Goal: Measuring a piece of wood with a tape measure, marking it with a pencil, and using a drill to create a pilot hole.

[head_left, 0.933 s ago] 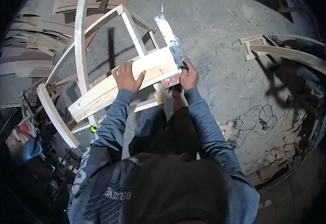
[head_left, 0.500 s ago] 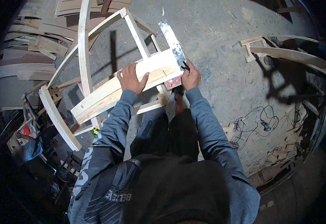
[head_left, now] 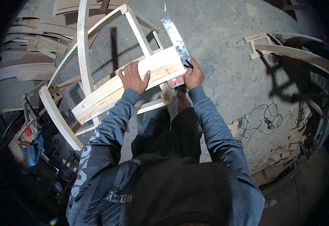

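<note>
A pale wooden board (head_left: pixel 134 85) with a curved edge lies slantwise across a wooden frame in front of me. My left hand (head_left: pixel 133 78) rests on it with fingers and thumb spread. Along the board's right end runs a long, shiny, flat metal blade (head_left: pixel 172 32) with a red patch (head_left: pixel 177 80) at its near end; it resembles a handsaw blade. At that end my right hand (head_left: pixel 194 76) is closed around a thin black object (head_left: pixel 188 64). Most of this object is hidden by the fingers, and its kind is unclear.
The curved wooden frame (head_left: pixel 83 49) stands at left. Stacked cut sheets (head_left: pixel 23 73) lie beyond it. A second frame (head_left: pixel 285 49) is at far right, with a tangled black cable (head_left: pixel 268 122) on the floor. Another person (head_left: pixel 32 150) is low at left.
The view has shifted slightly. My hands, the board and the blade keep nearly the same places relative to one another. The person at left has moved a little.
</note>
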Motion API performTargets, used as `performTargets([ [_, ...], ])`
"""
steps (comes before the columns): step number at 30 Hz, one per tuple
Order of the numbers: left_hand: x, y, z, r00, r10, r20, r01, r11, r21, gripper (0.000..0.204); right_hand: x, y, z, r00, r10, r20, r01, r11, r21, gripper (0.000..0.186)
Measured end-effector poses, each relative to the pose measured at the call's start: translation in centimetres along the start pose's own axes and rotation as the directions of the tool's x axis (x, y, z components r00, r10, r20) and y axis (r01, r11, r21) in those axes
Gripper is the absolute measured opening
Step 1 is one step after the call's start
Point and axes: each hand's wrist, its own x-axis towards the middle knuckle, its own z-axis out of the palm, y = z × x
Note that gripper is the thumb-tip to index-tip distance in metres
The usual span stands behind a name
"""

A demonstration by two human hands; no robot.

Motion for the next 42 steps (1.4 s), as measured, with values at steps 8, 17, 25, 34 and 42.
performTargets([
  [8,0.0,0.3,-0.4,1.000,0.004,0.000,-0.004,0.999,0.039,0.071,-0.1,-0.3,-0.4,1.000,0.022,-0.022,-0.023,0.999,-0.032,0.046],
  [17,-0.3,0.0,-0.5,1.000,0.022,-0.018,-0.022,1.000,0.018,0.069,-0.2,1.8,-5.7,0.999,0.007,-0.031,-0.002,0.987,0.158,0.038],
  [25,-0.8,-0.4,-0.2,0.996,0.046,-0.079,-0.048,0.999,-0.022,0.068,-4.9,-0.8,-4.0,0.983,0.180,-0.036,-0.148,0.895,0.421,0.022],
  [34,2.0,3.2,-2.0,0.970,0.147,-0.192,-0.203,0.927,-0.315,0.063,-6.1,-1.4,-0.6,0.951,0.283,0.127,-0.310,0.849,0.428,0.027],
  [42,5.0,6.6,0.2,0.979,0.174,-0.111,-0.200,0.931,-0.305,0.057,-9.3,0.4,-2.1,0.945,0.288,0.158,-0.328,0.846,0.420,0.028],
])
